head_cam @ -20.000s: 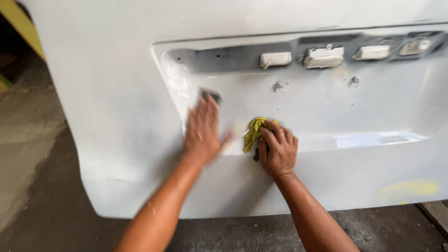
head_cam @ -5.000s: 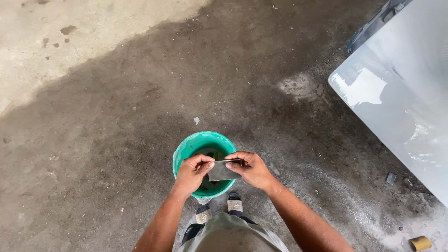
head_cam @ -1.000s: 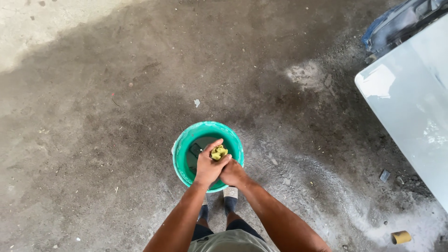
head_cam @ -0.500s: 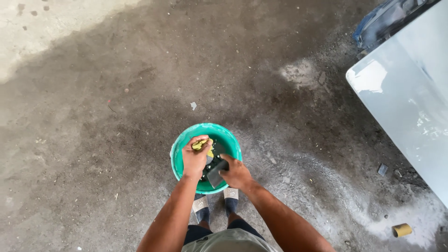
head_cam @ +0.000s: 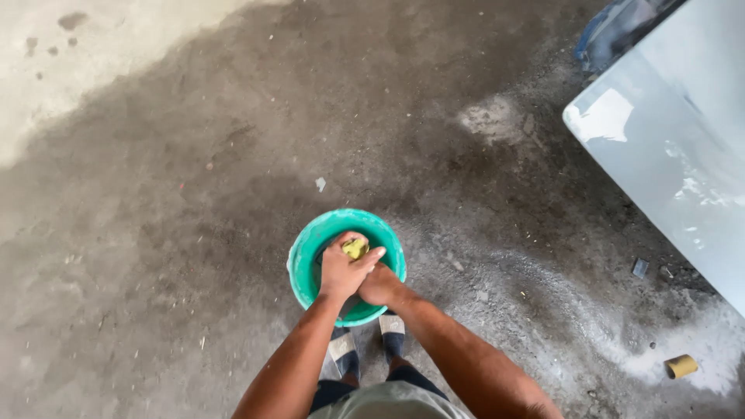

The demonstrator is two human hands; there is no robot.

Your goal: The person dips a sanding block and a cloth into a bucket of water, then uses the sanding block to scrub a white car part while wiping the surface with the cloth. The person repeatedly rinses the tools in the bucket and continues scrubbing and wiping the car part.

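Both hands [head_cam: 361, 275] back together over green bucket [head_cam: 306, 252] (yellow sponge [head_cam: 355, 248] gripped).

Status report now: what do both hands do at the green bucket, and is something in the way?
Left hand closed on yellow sponge over green bucket. Right hand pressed against the left, grip hidden. Nothing blocking; white panel off to the right.

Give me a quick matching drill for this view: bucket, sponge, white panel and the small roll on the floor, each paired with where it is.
Things:
1. green bucket
2. yellow sponge
3. white panel
4. small tan roll

Places:
A. lying on the pale patch of floor, lower right
B. held in the left hand over the bucket
C. on the floor just ahead of the feet
D. along the right edge of the view

Pairs: 1-C, 2-B, 3-D, 4-A
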